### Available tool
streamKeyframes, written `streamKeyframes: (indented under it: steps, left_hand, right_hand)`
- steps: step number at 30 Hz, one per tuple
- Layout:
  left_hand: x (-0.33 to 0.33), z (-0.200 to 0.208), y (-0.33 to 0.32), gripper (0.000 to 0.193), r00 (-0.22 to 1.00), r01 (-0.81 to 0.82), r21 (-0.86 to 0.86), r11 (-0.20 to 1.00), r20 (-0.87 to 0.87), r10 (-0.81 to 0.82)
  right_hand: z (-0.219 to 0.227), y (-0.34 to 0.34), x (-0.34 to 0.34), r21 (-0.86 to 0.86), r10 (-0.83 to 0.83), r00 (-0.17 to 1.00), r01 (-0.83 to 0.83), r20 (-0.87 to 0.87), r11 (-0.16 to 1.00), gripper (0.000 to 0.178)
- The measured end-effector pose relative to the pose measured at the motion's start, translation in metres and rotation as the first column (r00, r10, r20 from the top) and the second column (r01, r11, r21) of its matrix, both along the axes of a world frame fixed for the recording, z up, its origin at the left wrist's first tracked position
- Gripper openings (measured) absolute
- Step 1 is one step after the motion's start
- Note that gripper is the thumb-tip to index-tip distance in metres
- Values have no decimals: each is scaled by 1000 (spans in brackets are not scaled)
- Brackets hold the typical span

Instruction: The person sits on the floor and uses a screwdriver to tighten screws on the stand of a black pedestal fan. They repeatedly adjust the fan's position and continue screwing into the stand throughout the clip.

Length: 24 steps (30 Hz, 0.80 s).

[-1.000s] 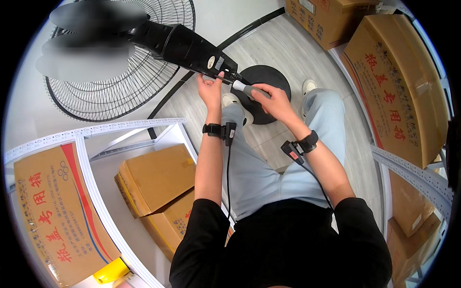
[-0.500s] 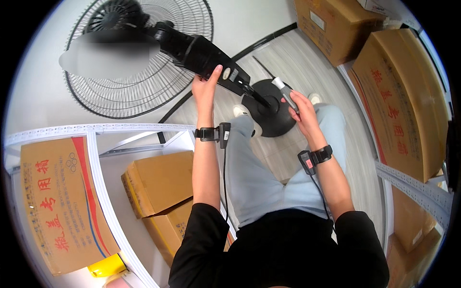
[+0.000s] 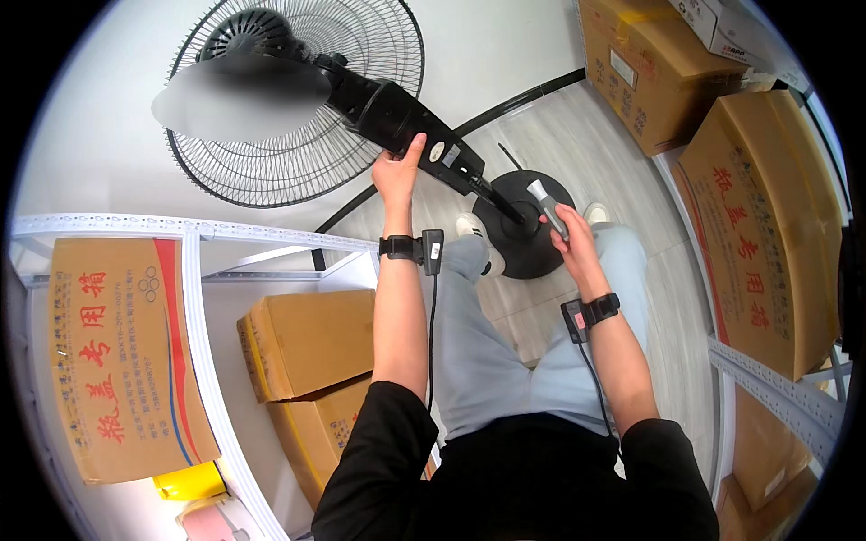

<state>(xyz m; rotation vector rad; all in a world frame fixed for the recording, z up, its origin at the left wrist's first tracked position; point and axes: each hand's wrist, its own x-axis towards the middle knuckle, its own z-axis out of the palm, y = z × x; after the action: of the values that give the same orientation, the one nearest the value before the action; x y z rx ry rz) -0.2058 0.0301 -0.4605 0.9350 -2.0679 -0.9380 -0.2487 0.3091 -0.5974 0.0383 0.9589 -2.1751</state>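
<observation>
Far to the left of the round black fan base (image 3: 519, 259), we see a tan cardboard box with red and blue stripes (image 3: 126, 361) in a white perforated metal shelf frame (image 3: 194, 307). Nearer, up and left of the base, spreads a black wire fan grille (image 3: 271, 167). The left hand (image 3: 395, 180) is also up-left of the base, part-closed at the near edge of a long black plastic housing (image 3: 406, 113) — thumb over its face, fingers mostly hidden from us. The housing slants down toward the base, with a thin black pole (image 3: 502, 199) between them.

Over the base's right side, we find a grey-handled screwdriver with a white collar (image 3: 552, 213), the right hand (image 3: 580, 243) curled closed round its handle. Its long axis points up and slightly left, the dark shaft showing past the base's upper edge. The tip is apart from the housing, which lies up-left of the right hand — the left hand is nearer, touching it. Well right of the base, we see a large tan carton (image 3: 767, 243).
</observation>
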Motion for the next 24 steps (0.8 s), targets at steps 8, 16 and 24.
streamKeyframes:
  steps: [8,16,24]
  left_hand:
    - [11,2,-47,56,1000,8,67,998,-14,-8]
    - [15,-3,-78,44,1000,12,49,999,-19,-11]
    - [13,-2,-86,44,997,-53,176,983,58,43]
  right_hand:
    - [-15,9,0,22,20,1000,-20,6,1000,29]
    - [-16,-2,2,0,106,994,-106,-29,994,29]
    - [-22,-8,6,77,186,982,-183,-39,980,30]
